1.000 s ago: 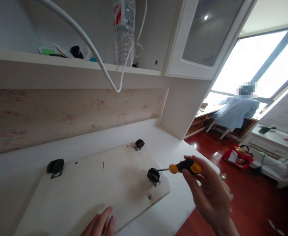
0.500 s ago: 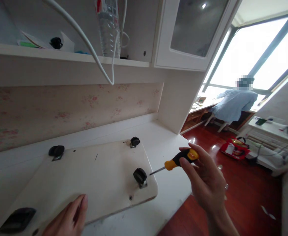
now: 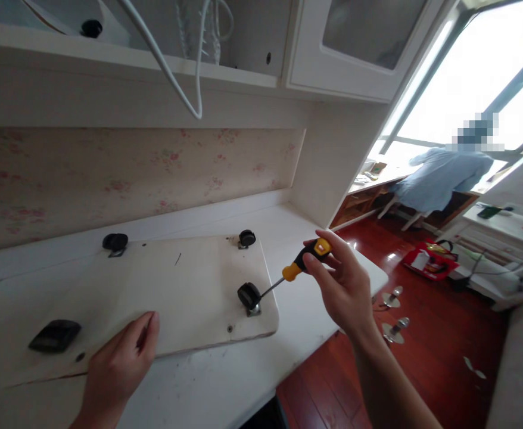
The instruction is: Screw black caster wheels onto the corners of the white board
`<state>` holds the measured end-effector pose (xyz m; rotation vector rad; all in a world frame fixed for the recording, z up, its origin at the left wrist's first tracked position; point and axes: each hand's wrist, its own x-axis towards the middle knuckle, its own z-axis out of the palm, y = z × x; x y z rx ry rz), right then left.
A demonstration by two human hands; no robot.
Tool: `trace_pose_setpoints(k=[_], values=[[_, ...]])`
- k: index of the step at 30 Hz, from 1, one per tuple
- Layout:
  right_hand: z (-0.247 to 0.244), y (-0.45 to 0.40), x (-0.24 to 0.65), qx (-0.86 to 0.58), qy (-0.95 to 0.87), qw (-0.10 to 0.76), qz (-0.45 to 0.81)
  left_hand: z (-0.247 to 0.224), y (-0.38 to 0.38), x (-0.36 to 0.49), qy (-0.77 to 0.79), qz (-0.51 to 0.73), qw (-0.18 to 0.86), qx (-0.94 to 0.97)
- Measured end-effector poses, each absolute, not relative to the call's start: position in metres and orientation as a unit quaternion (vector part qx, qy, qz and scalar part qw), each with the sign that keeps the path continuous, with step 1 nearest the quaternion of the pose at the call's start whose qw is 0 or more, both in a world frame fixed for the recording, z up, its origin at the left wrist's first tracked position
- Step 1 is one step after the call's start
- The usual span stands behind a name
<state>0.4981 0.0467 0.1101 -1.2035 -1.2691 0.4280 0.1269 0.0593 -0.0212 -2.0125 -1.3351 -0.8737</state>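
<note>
My right hand point(image 3: 339, 277) holds a yellow-and-black screwdriver point(image 3: 307, 260) by its handle, the shaft slanting down to the left. Its tip is at the metal base of the near right black caster wheel point(image 3: 249, 296); whether it sits in a screw head is too small to tell. This caster stands on a white board point(image 3: 190, 292) lying on the white desktop. Other casters are at the far right point(image 3: 246, 238), far left point(image 3: 115, 242) and near left point(image 3: 55, 336) of the board. My left hand point(image 3: 123, 357) rests, fingers curled closed, at the board's near edge; anything inside them is hidden.
Above the desk runs a shelf point(image 3: 131, 62) with a hanging white cable point(image 3: 167, 68) and a plastic bottle. A cabinet door point(image 3: 346, 65) is at its right. Beyond, a person point(image 3: 444, 173) sits by the window. A red bag point(image 3: 431, 260) and metal pieces point(image 3: 395, 329) are on the floor.
The screwdriver tip has moved from right of the near right caster to its base. My view has tilted down and shifted. My left hand stays at the board's near edge.
</note>
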Motion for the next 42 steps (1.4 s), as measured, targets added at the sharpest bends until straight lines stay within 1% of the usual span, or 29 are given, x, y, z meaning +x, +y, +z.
trace_pose_setpoints(k=[6, 12, 17, 19, 22, 24, 26, 28, 32, 35, 38, 40, 42], values=[[0.109, 0.057, 0.498, -0.542, -0.545, 0.605, 0.208, -0.019, 0.057, 0.129, -0.510, -0.318, 0.250, -0.759], [0.110, 0.063, 0.497, -0.554, -0.554, 0.589, 0.198, -0.019, 0.055, 0.130, -0.537, -0.317, 0.221, -0.750], [0.113, 0.064, 0.495, -0.563, -0.562, 0.576, 0.188, -0.016, 0.055, 0.133, -0.531, -0.314, 0.226, -0.754], [0.118, 0.063, 0.493, -0.568, -0.580, 0.552, 0.188, -0.015, 0.055, 0.133, -0.525, -0.322, 0.226, -0.755], [0.134, 0.061, 0.487, -0.567, -0.650, 0.476, 0.170, -0.014, 0.055, 0.133, -0.518, -0.328, 0.223, -0.758], [0.147, 0.061, 0.481, -0.546, -0.715, 0.416, 0.131, -0.015, 0.054, 0.133, -0.517, -0.324, 0.219, -0.761], [0.157, 0.063, 0.476, -0.522, -0.759, 0.379, 0.086, -0.015, 0.054, 0.133, -0.517, -0.321, 0.215, -0.764], [0.164, 0.068, 0.472, -0.514, -0.770, 0.371, 0.075, -0.016, 0.055, 0.132, -0.516, -0.322, 0.214, -0.764], [0.166, 0.078, 0.470, -0.525, -0.755, 0.385, 0.082, -0.017, 0.055, 0.131, -0.507, -0.325, 0.217, -0.768], [0.166, 0.081, 0.474, -0.524, -0.774, 0.352, 0.051, -0.017, 0.055, 0.130, -0.504, -0.324, 0.208, -0.773], [0.169, 0.081, 0.480, -0.502, -0.807, 0.306, 0.059, -0.016, 0.054, 0.129, -0.500, -0.328, 0.202, -0.775], [0.170, 0.082, 0.482, -0.487, -0.817, 0.299, 0.069, -0.017, 0.054, 0.129, -0.497, -0.326, 0.205, -0.777], [0.172, 0.084, 0.483, -0.502, -0.808, 0.306, 0.043, -0.019, 0.055, 0.129, -0.496, -0.328, 0.206, -0.777]])
